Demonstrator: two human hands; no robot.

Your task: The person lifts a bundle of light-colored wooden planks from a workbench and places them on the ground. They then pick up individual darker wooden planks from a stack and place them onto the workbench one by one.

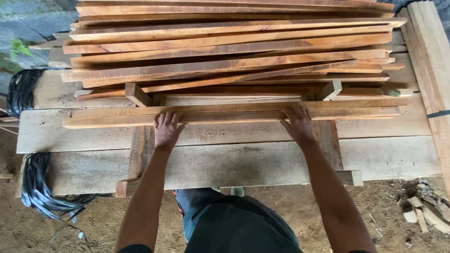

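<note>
The long wooden strip (234, 117) lies left to right across the bench (262, 159); left hand (166, 129) and right hand (297, 124) rest flat on it, fingers spread, equally near, gripping nothing.

Sandy dirt floor (290, 206) strewn with wood scraps (424, 213) — a grey stone wall (28, 23) behind, in daylight.

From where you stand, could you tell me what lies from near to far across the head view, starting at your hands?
Grey plank bench → left hand and right hand resting on the near wooden slat → loose pile of reddish-brown slats.
</note>
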